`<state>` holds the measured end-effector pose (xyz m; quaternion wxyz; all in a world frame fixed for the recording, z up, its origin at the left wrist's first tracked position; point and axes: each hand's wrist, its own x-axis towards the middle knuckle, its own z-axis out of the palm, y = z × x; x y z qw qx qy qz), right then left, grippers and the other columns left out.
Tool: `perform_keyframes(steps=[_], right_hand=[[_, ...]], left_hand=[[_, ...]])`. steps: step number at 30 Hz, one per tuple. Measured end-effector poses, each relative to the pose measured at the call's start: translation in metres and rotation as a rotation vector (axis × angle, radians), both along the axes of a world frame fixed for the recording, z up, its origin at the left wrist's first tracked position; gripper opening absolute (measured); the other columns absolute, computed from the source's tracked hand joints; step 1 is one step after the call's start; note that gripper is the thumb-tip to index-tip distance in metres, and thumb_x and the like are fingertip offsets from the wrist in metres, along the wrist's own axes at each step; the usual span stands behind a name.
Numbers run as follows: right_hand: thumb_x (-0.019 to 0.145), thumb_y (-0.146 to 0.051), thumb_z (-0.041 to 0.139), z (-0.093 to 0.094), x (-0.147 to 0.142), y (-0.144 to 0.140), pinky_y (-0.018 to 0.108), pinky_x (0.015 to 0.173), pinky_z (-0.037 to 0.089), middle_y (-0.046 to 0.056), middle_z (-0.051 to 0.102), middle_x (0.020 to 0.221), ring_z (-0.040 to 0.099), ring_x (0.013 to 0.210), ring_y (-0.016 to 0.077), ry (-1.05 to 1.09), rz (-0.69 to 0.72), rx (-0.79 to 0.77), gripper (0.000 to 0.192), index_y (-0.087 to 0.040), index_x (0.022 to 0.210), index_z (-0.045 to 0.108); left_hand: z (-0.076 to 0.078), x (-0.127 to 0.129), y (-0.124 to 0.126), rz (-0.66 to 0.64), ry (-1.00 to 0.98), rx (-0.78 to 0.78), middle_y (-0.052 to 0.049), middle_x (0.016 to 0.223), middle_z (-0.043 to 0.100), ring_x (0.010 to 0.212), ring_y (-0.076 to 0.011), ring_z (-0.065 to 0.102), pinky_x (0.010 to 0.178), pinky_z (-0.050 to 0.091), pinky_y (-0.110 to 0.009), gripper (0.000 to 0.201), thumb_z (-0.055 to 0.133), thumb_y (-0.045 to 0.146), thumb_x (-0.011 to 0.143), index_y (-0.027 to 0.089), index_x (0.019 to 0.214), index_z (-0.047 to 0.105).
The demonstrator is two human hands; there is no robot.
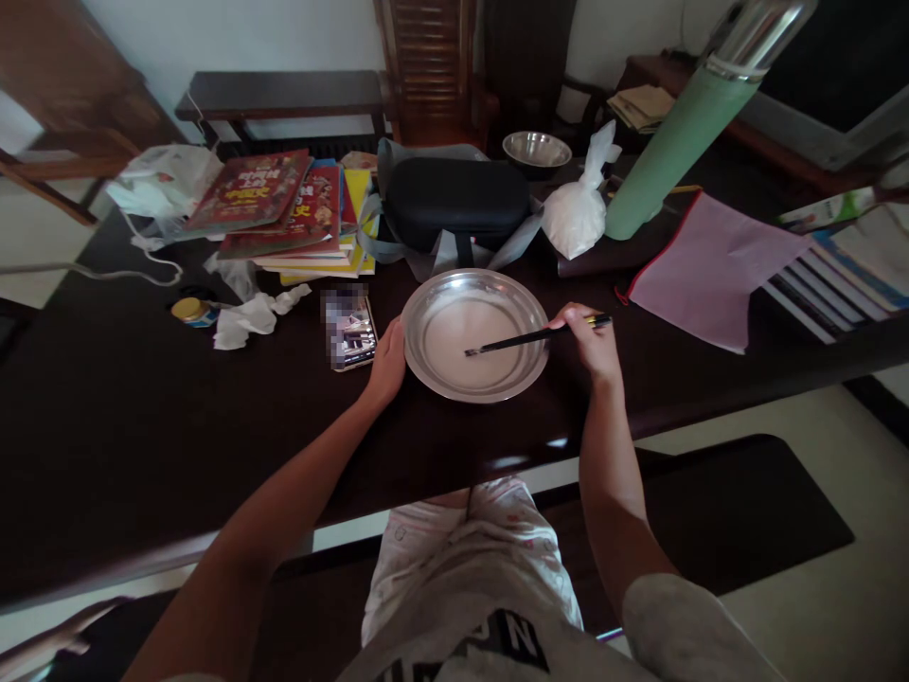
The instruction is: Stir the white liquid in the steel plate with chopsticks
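A shallow metal basin with a wide rim stands on the dark table, holding a milky, whitish liquid. At the basin's left side, my left hand grips the rim; some of its fingers are hidden against the wall. My right hand is closed around black chopsticks with gold-banded ends. They slant down to the left across the basin, and their tips reach the liquid near its middle. Just left of my left hand lies a phone with a lit screen.
Behind the basin sits a black case on a grey bag. A tied bag of white powder and a tall green thermos stand back right. Books, crumpled tissue and a small jar lie left; a pink mesh pouch lies right.
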<state>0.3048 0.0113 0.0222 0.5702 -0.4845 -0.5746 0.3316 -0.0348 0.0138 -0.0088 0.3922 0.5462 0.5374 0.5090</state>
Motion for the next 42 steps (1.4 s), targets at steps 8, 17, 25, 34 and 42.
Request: perform_keyframes(steps=[8, 17, 25, 34, 42], right_hand=[[0.087, -0.078, 0.076, 0.0013, 0.0000, 0.0001, 0.038, 0.077, 0.063, -0.001, 0.076, 0.065, 0.077, 0.068, 0.0216, 0.056, -0.041, 0.020, 0.055, -0.028, 0.066, 0.075], [0.088, -0.076, 0.076, -0.0017, 0.0017, 0.0007, 0.038, 0.079, 0.064, -0.001, 0.077, 0.068, 0.078, 0.071, 0.0217, 0.058, -0.091, 0.030, 0.052, -0.028, 0.071, 0.074], [0.084, -0.079, 0.079, 0.0016, -0.0033, 0.0009, 0.040, 0.081, 0.066, 0.001, 0.079, 0.070, 0.082, 0.077, 0.0247, 0.001, 0.015, 0.016, 0.052, -0.028, 0.072, 0.077], [0.086, -0.075, 0.080, -0.0004, -0.0021, 0.0003, 0.037, 0.077, 0.064, 0.001, 0.082, 0.073, 0.081, 0.076, 0.0226, -0.009, 0.094, 0.014, 0.049, -0.028, 0.071, 0.080], [0.086, -0.079, 0.076, 0.0027, -0.0013, -0.0016, 0.038, 0.077, 0.064, -0.001, 0.077, 0.065, 0.079, 0.069, 0.0221, 0.015, -0.007, -0.011, 0.054, -0.028, 0.067, 0.075]], left_hand=[[-0.0036, -0.0029, 0.0016, -0.020, 0.070, 0.020, -0.012, 0.140, 0.079, 0.136, -0.0294, 0.069, 0.126, 0.050, -0.046, 0.058, 0.042, 0.068, 0.107, 0.021, 0.120, 0.076], [-0.0047, -0.0036, 0.0018, -0.015, 0.058, 0.013, -0.013, 0.143, 0.078, 0.141, -0.0308, 0.067, 0.129, 0.047, -0.049, 0.055, 0.044, 0.062, 0.108, 0.020, 0.123, 0.076], [-0.0077, -0.0048, 0.0032, -0.020, 0.051, 0.005, -0.012, 0.144, 0.077, 0.140, -0.0300, 0.068, 0.129, 0.047, -0.049, 0.055, 0.045, 0.062, 0.109, 0.021, 0.126, 0.076], [-0.0071, -0.0048, 0.0026, -0.014, 0.049, 0.001, -0.013, 0.143, 0.078, 0.139, -0.0308, 0.068, 0.128, 0.047, -0.050, 0.053, 0.045, 0.059, 0.109, 0.019, 0.128, 0.076], [-0.0051, -0.0046, 0.0025, -0.027, 0.064, 0.008, -0.012, 0.145, 0.077, 0.140, -0.0291, 0.068, 0.128, 0.047, -0.046, 0.055, 0.044, 0.061, 0.109, 0.020, 0.126, 0.075]])
